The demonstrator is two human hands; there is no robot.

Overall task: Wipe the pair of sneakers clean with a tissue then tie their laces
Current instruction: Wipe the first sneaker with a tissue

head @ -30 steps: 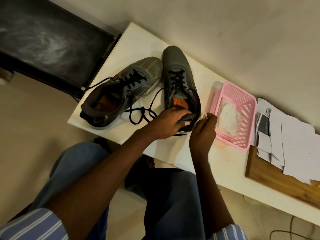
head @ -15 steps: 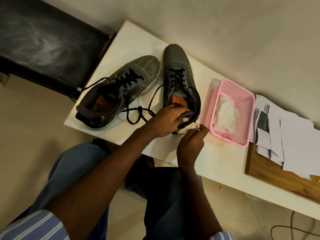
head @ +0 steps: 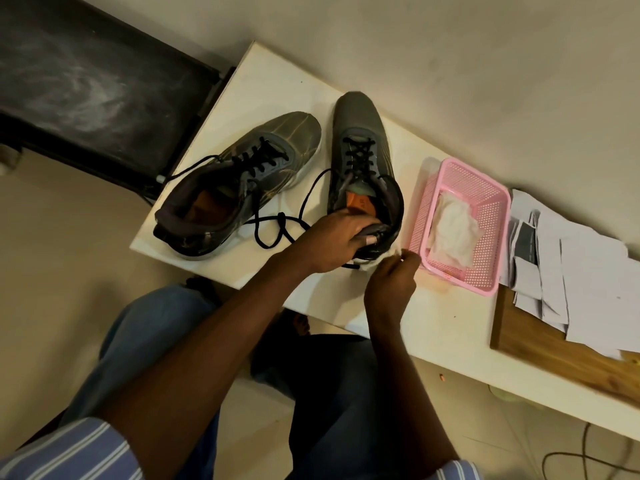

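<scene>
Wiping step underway: left hand (head: 332, 242) grips heel of right sneaker (head: 363, 174) on surface (head: 277, 81); right hand (head: 391, 278) pinches tissue (head: 372, 263) vs. heel; next likely 2nd sneaker (head: 239, 181), far left; laces untied.

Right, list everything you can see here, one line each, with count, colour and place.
sneakers: two, grey with black laces untied, side by side on the table
table: one, white, under the sneakers
basket: one, pink, on the table right of the sneakers
tissues in basket: a white wad, number unclear
papers: a pile, white, far right, partly on the board
wooden board: one, brown, right end of the table
dark bench: one, black, upper left
tissue: one, white, at the right sneaker's heel
left hand: grips the right sneaker's heel
right hand: holds the tissue
</scene>
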